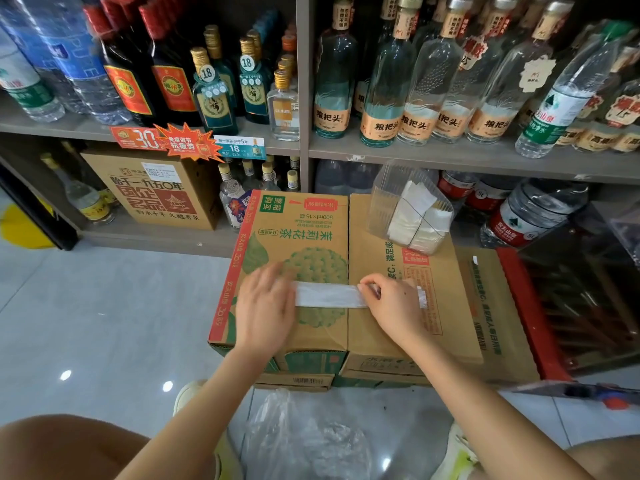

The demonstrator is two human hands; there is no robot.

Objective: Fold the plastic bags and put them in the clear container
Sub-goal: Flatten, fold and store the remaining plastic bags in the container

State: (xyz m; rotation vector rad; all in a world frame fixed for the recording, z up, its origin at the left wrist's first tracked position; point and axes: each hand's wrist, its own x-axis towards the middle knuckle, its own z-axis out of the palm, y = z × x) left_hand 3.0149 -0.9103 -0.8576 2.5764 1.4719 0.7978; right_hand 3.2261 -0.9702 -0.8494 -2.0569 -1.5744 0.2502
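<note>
The plastic bag (329, 295) is folded into a long, thin, flat strip. It is white and a bit see-through. It lies across the tops of two cardboard boxes that sit side by side, closer to their near edges than their far ones. The left hand (265, 303) lies flat on the left end of the strip with its fingers straight, pressing it down on the green box (294, 233). The right hand (391, 303) has bent fingers and pinches the strip over the brown box (374, 327). A small bit of the strip pokes out past this hand on the right. The clear container (391, 199) stands at the far edge of the brown box. It is hard, shiny plastic with ribbed walls, and it leans a little. Inside it are folded bags (412, 216), white and packed close. Nothing sits on the box top between the strip and the container. On the floor (104, 306), just in front of the boxes and between the person's knees, is a soft, crinkly pile of loose bags (304, 438). The floor is smooth, pale and shiny. Behind the boxes are grey shelves (450, 157) full of glass and plastic bottles (388, 81).
</note>
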